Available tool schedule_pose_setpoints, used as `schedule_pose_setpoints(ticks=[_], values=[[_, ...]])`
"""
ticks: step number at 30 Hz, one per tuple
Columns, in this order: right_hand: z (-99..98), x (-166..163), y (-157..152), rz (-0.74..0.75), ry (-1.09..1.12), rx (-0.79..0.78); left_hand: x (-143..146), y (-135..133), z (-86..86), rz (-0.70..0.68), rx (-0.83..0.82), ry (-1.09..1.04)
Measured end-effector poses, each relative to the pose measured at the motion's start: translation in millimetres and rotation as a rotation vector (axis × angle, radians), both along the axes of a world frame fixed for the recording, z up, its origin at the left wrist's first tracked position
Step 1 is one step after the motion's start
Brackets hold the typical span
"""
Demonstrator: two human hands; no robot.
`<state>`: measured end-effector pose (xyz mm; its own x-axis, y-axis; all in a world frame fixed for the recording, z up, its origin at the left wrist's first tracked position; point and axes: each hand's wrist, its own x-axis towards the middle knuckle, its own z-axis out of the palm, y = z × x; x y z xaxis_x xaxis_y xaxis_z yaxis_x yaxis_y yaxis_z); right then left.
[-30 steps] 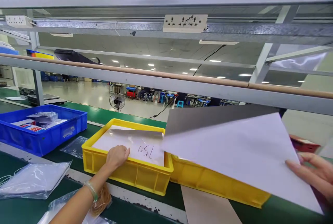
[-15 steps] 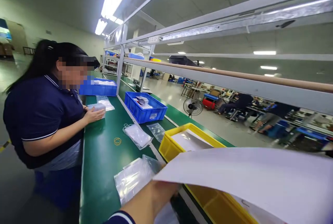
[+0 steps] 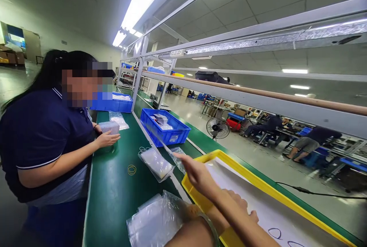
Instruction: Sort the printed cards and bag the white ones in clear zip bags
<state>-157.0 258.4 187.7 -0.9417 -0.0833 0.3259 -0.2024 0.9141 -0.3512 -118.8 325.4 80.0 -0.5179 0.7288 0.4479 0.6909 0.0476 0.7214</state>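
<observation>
My right hand (image 3: 196,172) reaches left across the near corner of a yellow bin (image 3: 258,180), fingers stretched out with nothing in them. My left hand (image 3: 241,204), with a bracelet on its wrist, lies partly behind my right forearm. Its fingers are curled at the bin's near rim, on the white sheet (image 3: 258,210) that lies in the bin. Handwritten marks show on the sheet at the bottom right. A pile of clear plastic bags (image 3: 155,220) sits on the green belt just left of my arms.
A co-worker (image 3: 43,136) stands at the left of the belt holding a small stack. More clear bags (image 3: 156,162), a rubber band (image 3: 132,169) and a blue bin (image 3: 166,134) lie farther along. A rail crosses overhead; a fan (image 3: 218,127) stands beyond.
The large white sheet that my right hand held up is no longer raised, and a white sheet now lies in the yellow bin. My right hand now stretches out to the left. My view has swung left.
</observation>
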Motion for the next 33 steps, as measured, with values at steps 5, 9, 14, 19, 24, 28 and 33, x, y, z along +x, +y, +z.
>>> schedule_pose_setpoints(ticks=[5, 9, 14, 19, 24, 28, 33], values=[[-52.8, -42, -8, 0.072, -0.296, 0.16, 3, 5, -0.3, -0.146, -0.154, 0.189], [-79.0, -19, -1, -0.058, -0.521, 0.217, 1, 7, 1.6, -0.179, -0.179, 0.233], [-78.5, 36, 12, -0.21, -0.561, 0.121, 3, 3, 0.1, -0.17, -0.156, 0.213], [-80.6, 52, 11, -0.366, -0.406, -0.044, 5, -5, 3.3, -0.156, -0.143, 0.223], [-70.4, 70, 1, -0.301, -0.355, -0.151, 1, -5, 12.1, -0.142, -0.204, 0.289], [-36.1, 119, 19, -0.335, -0.234, -0.237, -2, -1, 12.5, -0.172, -0.245, 0.346], [10.3, 212, 113, -0.904, -0.004, -0.278, -12, 21, 8.0, -0.223, -0.269, 0.399]])
